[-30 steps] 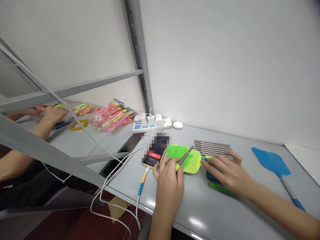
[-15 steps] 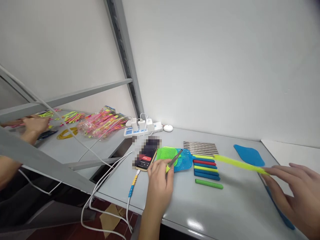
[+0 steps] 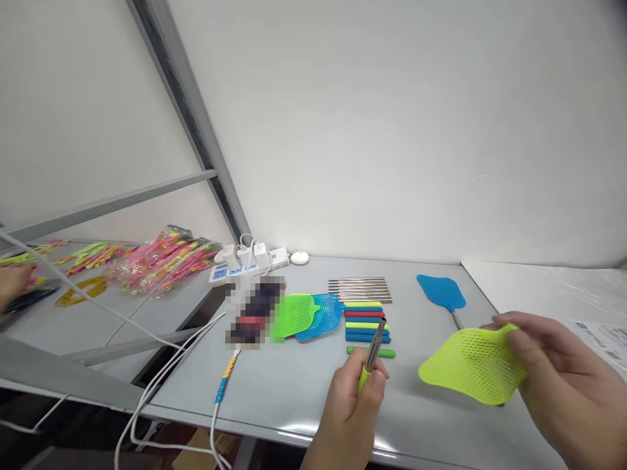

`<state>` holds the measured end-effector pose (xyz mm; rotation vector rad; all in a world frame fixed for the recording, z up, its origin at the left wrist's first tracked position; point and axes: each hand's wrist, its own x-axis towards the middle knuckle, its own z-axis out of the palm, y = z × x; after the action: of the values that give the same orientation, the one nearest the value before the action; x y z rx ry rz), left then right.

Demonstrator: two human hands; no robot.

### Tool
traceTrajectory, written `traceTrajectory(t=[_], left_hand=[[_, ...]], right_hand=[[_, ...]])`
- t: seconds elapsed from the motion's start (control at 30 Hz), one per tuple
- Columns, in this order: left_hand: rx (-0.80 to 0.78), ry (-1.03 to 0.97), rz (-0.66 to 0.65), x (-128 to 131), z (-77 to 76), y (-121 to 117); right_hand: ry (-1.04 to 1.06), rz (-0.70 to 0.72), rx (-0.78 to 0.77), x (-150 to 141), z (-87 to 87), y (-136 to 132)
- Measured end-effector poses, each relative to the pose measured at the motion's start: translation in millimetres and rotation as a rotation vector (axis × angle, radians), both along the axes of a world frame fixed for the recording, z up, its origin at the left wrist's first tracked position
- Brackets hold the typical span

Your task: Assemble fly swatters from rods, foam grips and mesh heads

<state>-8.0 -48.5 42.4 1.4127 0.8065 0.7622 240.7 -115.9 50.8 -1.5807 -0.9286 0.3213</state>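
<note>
At the far left, a co-worker's hand [image 3: 14, 287] is partly in view, near pink items in clear bags [image 3: 164, 261]. A charging cable [image 3: 220, 391] drops over the front edge of the desk [image 3: 416, 405]; a forearm snagging it could drag off the phone [image 3: 255, 313]. Next come a green mesh head [image 3: 301, 313] and, partly beneath it, a blue mesh head [image 3: 327, 320]. The left hand [image 3: 350, 405] grips a yellow-green handle [image 3: 363, 378] whose metal rod [image 3: 375, 346] slants upward. Just beyond lies a loose green tube [image 3: 385, 353], which a careless knuckle might set rolling, and past it stacked coloured tubes [image 3: 367, 320] and steel rods [image 3: 360, 287]. Farther right rests a blue swatter [image 3: 441, 290]. In front of it, the right hand [image 3: 563, 385] pinches a yellow-green mesh head [image 3: 473, 365] at one end, above the desk; this thin, bowed sheet could flex or twist free if the pinch loosens. The fingers hide its neck.
</note>
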Motion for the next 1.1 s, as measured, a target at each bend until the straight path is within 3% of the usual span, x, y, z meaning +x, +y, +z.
traceTrajectory(t=[0.07, 0.2, 0.27, 0.43, 0.57, 0.67, 0.83, 0.9, 1.0, 1.1], left_hand=[[0.058, 0.051, -0.046, 2.9, 4.0, 0.8], [0.355, 0.175, -0.094, 9.2, 17.7, 19.5], [0.523, 0.24, -0.126, 16.4, 31.1, 36.0], [0.757, 0.297, -0.162, 45.0, 77.5, 82.2], [0.794, 0.242, -0.125, 68.1, 95.8, 106.5], [0.691, 0.156, -0.14, 80.6, 89.0, 110.9], [0.38, 0.078, -0.31, 85.4, 59.1, 108.3], [0.299, 0.058, -0.334, 83.9, 46.2, 109.7], [0.171, -0.009, -0.271, 82.6, 28.2, 111.5], [-0.06, -0.14, -0.223, 83.1, 14.0, 107.0]], right_hand=[[-0.101, 0.016, -0.091, -13.2, 16.8, 3.5], [-0.018, 0.417, -0.199, -24.1, 38.9, 12.2], [0.114, 0.508, -0.164, -22.7, 45.3, 18.5], [0.641, 0.676, -0.062, 6.3, 47.2, 38.3], [0.599, 0.677, 0.049, 35.3, 40.4, 51.9], [0.394, 0.723, -0.015, 37.9, 33.1, 59.4], [0.139, 0.808, -0.069, 8.8, 12.7, 68.4], [0.219, 0.851, -0.1, -4.9, 3.8, 69.5], [0.487, 0.915, -0.115, -19.7, -5.7, 69.0], [0.707, 0.901, -0.145, -27.0, -7.3, 67.1]])
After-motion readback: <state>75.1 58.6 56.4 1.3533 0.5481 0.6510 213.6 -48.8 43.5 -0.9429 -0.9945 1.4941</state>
